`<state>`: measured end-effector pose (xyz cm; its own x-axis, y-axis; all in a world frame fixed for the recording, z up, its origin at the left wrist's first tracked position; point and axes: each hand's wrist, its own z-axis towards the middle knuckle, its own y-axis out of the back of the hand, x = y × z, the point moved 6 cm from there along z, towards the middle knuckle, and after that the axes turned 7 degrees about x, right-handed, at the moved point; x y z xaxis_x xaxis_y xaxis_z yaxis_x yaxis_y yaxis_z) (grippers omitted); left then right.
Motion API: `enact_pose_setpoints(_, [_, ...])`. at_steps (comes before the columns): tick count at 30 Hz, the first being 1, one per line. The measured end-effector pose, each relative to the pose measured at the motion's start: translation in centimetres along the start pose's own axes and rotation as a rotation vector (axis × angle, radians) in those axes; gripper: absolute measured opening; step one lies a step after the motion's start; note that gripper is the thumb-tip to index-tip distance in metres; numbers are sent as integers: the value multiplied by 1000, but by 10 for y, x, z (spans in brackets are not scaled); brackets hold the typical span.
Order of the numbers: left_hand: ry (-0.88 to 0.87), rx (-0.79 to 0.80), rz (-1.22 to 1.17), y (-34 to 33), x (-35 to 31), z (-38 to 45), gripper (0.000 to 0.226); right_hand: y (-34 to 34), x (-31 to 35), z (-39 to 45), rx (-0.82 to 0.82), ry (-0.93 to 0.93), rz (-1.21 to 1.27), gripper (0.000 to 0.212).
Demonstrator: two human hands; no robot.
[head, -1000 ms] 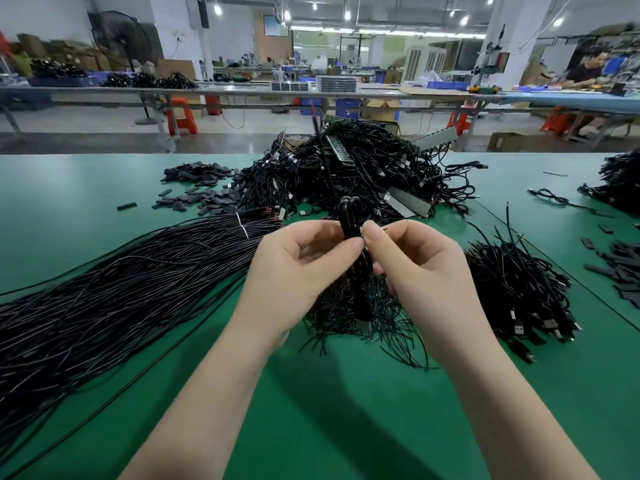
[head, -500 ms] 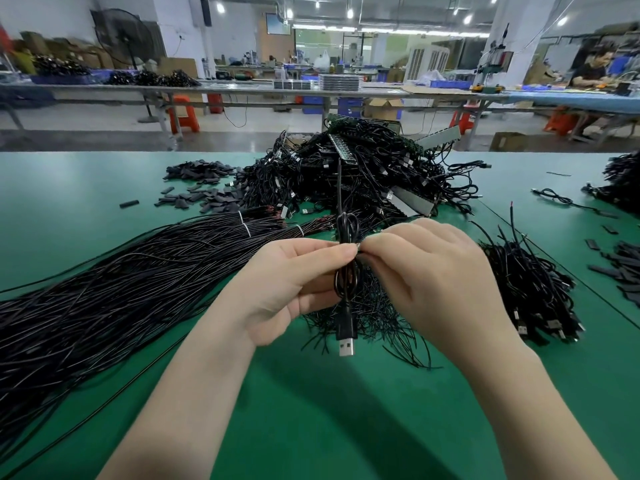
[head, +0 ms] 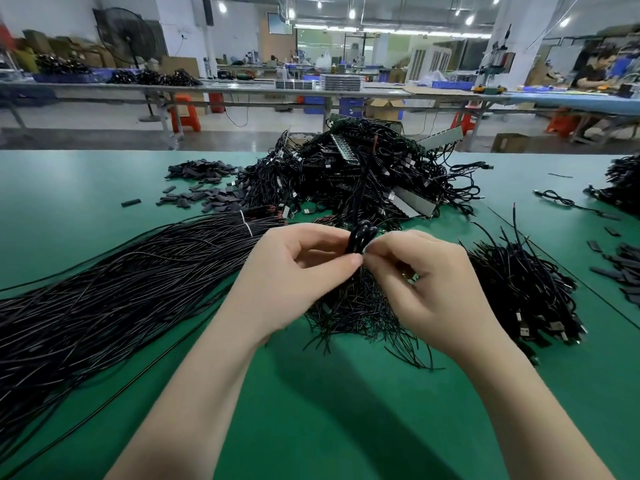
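My L hand [head: 294, 271] & R hand [head: 440, 292] both pinch the coiled black cable [head: 360, 237], fingertips meeting at its middle. Coil's upright, held just above the short-wire heap [head: 346, 313] on the green table [head: 311, 410].

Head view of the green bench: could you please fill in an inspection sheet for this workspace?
Surface: green table, one dark seam line along its right side.
Job's things: coiled cable held upright above a pile of thin wire pieces.
Clutter: flat black sleeve pieces scattered at back left.
Grippers: left hand and right hand both pinch the coiled cable, fingertips meeting.
Cables: long straight bundle on the left with a white tie; tangled heap at the back; pile with USB plugs on the right.
Surroundings: far benches, standing fan, orange stool, seated person far right.
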<state>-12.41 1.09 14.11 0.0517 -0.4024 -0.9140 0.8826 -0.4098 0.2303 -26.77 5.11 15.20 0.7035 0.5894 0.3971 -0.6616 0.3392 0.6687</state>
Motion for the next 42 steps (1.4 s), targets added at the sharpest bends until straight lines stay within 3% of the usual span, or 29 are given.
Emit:
enact_pose_setpoints(6, [-141,-54,148,1,-11,-3,25,2,-6,0,18,-100,244,14])
enact_pose_setpoints(13, [-20,-129,-108,7,2,0,18,8,-8,-2,-161,-197,365,7])
enact_pose_setpoints(21, [99,-170,-138,5,12,1,32,14,11,-7,-370,119,-297,6])
enact_pose_setpoints(29, [154,-211,-150,6,18,1,32,11,25,-10,-400,264,-606,13])
enact_pose_setpoints(38, [163,-310,-133,4,20,-1,12,6,21,-13,-444,241,-565,10])
enact_pose_setpoints(42, [86,-311,-47,4,12,-1,9,5,11,-11,-455,132,-375,8])
